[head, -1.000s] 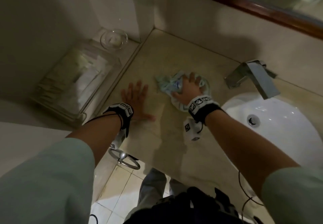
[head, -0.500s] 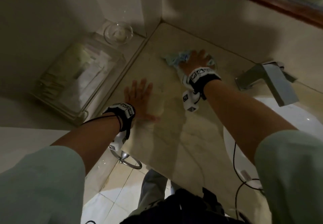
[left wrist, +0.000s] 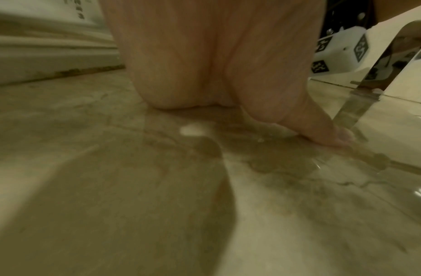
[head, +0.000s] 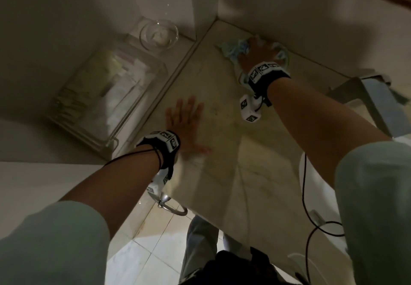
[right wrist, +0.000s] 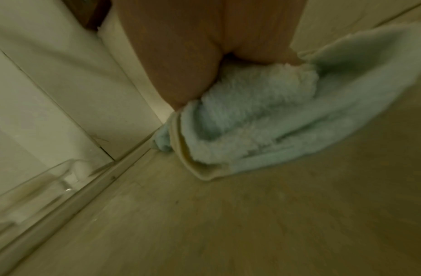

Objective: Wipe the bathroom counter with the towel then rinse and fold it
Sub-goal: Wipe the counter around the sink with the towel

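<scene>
A bunched light-blue towel (head: 232,49) (right wrist: 263,121) lies at the far edge of the beige marble counter (head: 222,151), right against the back wall. My right hand (head: 258,51) (right wrist: 204,46) lies on top of it and presses it down with the palm; the fingers are hidden in the right wrist view. Flat on the counter near its left edge is my left hand (head: 184,120) (left wrist: 216,65), fingers spread, holding nothing. Streaks of water show on the stone beside its thumb.
A chrome faucet (head: 375,97) (left wrist: 370,74) stands right of the towel, over the white basin (head: 318,206). On the lower ledge to the left sit a clear tray (head: 106,97) of packets and a glass bowl (head: 159,34). A towel ring (head: 175,210) hangs below the counter's front edge.
My right hand has pushed the towel away from me, from the middle of the counter to the back wall. The left hand has stayed flat in place.
</scene>
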Tool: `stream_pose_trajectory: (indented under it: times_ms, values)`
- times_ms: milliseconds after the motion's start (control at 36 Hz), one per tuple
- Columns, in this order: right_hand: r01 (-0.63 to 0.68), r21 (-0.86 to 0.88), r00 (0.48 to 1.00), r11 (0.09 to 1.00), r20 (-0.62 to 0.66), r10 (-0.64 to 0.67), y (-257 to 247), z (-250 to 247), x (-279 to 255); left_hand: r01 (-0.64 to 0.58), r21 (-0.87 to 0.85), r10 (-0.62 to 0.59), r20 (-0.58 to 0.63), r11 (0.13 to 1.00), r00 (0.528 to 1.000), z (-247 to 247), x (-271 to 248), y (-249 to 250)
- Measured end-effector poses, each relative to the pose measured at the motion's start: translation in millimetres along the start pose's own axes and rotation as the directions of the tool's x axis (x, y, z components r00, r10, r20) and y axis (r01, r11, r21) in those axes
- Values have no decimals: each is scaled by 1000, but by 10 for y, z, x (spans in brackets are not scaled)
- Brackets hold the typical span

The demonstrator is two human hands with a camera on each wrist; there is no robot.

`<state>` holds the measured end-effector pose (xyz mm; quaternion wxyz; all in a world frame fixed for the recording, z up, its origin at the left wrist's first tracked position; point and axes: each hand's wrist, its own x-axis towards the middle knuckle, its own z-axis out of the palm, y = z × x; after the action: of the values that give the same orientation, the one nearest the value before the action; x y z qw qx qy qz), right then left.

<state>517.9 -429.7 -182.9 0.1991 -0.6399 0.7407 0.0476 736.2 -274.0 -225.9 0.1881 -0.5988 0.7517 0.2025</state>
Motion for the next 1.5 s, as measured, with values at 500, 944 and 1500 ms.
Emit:
stream_pose_trajectory:
  times_ms: [500, 944, 1500]
  values:
    - [18, 226, 999, 974, -49, -7, -232, 658, -850, 10, 23, -10, 11, 1000, 1000, -64, -71, 24]
    - [-111, 113, 985, 987, -117, 124, -548, 121, 48, -52, -27, 53, 35, 998, 998, -52, -34, -58]
    - [104, -68, 994, 992, -17, -106, -589, 176, 298, -40, 34, 39, 29, 999, 999, -39, -22, -35]
